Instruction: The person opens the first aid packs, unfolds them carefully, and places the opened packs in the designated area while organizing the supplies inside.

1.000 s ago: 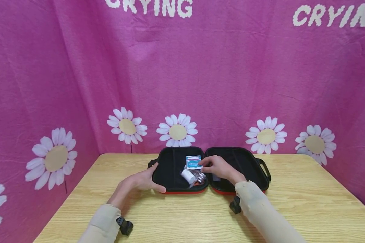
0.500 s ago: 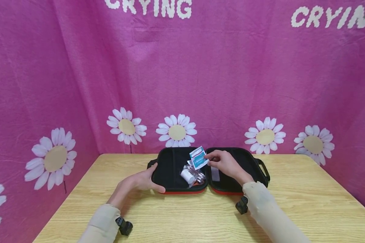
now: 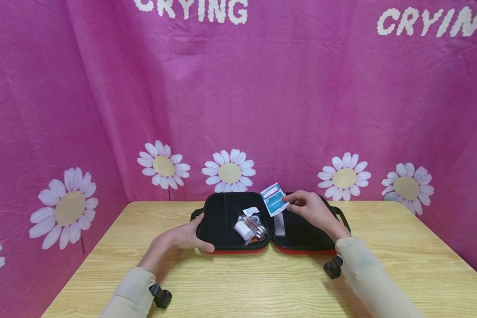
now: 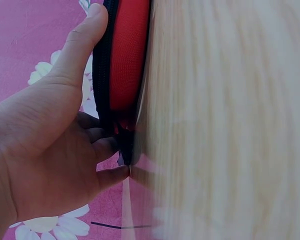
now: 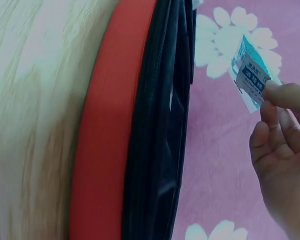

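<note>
A black-lined case with a red shell (image 3: 212,223) lies unfolded on the table in the head view. My left hand (image 3: 184,236) grips its left end, thumb along the front rim and fingers round the side, as the left wrist view also shows. Above the hinge, my right hand (image 3: 316,210) pinches a teal-and-white sachet (image 3: 273,201) between thumb and fingertips. In the right wrist view a smaller pale alcohol pad packet (image 5: 251,80) overlaps it in the same pinch. The case's left half holds a clear bag (image 3: 251,228) with a white roll and slim metallic items.
A small white packet (image 3: 250,211) lies behind the bag. Inside the right half (image 3: 302,234) is a whitish strip (image 3: 279,224). Black carry handles stick out at both ends. A pink curtain (image 3: 262,110) with daisies hangs behind the wooden table (image 3: 238,282).
My right hand has lifted the sachet out of the left half and carried it up and right, uncovering the small white packet. The left hand has stayed on the case.
</note>
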Demonstrator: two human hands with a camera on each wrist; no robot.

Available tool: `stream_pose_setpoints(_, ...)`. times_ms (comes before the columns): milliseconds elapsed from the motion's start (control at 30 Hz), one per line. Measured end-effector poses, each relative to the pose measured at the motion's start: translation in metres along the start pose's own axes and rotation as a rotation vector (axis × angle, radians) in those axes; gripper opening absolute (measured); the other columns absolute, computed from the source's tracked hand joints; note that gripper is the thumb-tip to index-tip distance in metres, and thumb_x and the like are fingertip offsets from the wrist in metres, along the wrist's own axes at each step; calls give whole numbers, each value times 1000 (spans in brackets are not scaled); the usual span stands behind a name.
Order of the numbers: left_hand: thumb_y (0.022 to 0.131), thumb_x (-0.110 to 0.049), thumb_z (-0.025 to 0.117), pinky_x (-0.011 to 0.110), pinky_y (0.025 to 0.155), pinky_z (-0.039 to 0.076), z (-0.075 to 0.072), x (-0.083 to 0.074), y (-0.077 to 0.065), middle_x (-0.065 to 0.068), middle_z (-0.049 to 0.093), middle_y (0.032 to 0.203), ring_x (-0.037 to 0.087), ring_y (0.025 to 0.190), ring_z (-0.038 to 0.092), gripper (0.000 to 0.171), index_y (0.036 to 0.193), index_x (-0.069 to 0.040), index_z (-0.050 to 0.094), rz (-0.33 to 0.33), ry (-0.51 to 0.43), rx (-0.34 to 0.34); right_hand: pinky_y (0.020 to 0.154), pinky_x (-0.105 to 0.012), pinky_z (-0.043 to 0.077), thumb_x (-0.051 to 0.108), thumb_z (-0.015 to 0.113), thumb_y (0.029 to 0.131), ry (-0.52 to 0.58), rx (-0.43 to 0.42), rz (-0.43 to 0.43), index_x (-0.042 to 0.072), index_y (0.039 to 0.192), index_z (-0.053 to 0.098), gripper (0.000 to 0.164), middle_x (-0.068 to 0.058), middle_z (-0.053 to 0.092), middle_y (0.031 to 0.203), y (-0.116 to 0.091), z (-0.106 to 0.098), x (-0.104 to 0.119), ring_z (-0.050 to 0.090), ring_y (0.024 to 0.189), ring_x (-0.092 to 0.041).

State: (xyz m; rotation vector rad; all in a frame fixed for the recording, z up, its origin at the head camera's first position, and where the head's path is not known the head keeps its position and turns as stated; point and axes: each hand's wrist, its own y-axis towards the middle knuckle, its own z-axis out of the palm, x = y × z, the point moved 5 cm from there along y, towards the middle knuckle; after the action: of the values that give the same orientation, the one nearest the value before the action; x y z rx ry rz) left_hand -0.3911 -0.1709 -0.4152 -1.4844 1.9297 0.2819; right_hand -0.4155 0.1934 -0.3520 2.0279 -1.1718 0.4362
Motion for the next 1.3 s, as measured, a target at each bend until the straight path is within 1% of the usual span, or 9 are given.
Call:
stream_pose_setpoints(167, 72, -54, 84, 56, 120, 25, 0, -1, -1, 17, 16, 166, 36, 149, 25, 126, 161, -10, 5, 8, 7, 0, 75, -16, 52, 5, 72, 89, 30, -4, 5, 4, 111, 74, 23, -15, 70, 109, -8, -15, -9, 65, 85, -10)
stream_pose_setpoints(267, 73, -53, 83, 57, 119, 25, 0, -2, -1, 17, 16, 165, 37, 149, 25, 125, 161, -9, 5, 15, 7, 1, 74, -15, 52, 4, 72, 88, 42, -20, -5, 1, 111, 74, 23, -17, 70, 108, -13, -23, -14, 64, 83, -8)
stream_pose_setpoints(400, 73, -53, 84, 57, 120, 25, 0, -1, 0, 16, 16, 166, 36, 149, 24, 126, 161, -11, 5, 5, -3, -3, 74, -13, 52, 3, 72, 88, 38, -36, 5, 0, 111, 74, 23, -19, 71, 107, -17, -31, -21, 63, 80, -5)
stream_pose_setpoints(567, 72, -54, 84, 58, 119, 24, 1, 1, 0, 16, 16, 166, 36, 149, 25, 127, 161, -11, 5, -5, -8, -2, 75, -12, 53, 4, 71, 89, 8, -35, 40, 1, 113, 73, 25, -20, 71, 111, -23, -41, -29, 63, 83, -7)
stream_pose_setpoints(733, 72, -53, 84, 57, 120, 23, 1, 0, 0, 16, 16, 166, 36, 149, 25, 127, 161, -11, 5, 3, -13, -7, 75, -15, 53, 7, 72, 90, -40, -48, 63, 3, 114, 73, 25, -18, 72, 110, -31, -50, -39, 61, 85, -11)
stream_pose_setpoints(900, 71, -53, 84, 58, 120, 23, 1, 0, -2, 17, 16, 166, 36, 149, 25, 127, 161, -9, 5, 7, -1, -1, 75, -16, 53, 10, 72, 90, -84, -52, 85, 4, 115, 73, 26, -17, 72, 111, -39, -59, -50, 61, 87, -9)
stream_pose_setpoints(1167, 72, -52, 84, 57, 120, 24, 1, -3, -2, 18, 16, 165, 37, 149, 25, 126, 160, -9, 5, 13, 2, -4, 67, -20, 50, 6, 73, 87, -131, -81, 67, 2, 112, 74, 25, -17, 73, 105, -48, -73, -66, 57, 79, -5)
stream_pose_setpoints(1300, 72, -52, 85, 57, 120, 24, 1, -2, -2, 17, 16, 165, 37, 148, 25, 127, 161, -9, 5, 10, 8, -7, 63, -21, 48, 4, 73, 87, -140, -79, 87, -1, 111, 73, 25, -19, 72, 102, -52, -77, -75, 58, 78, -9)
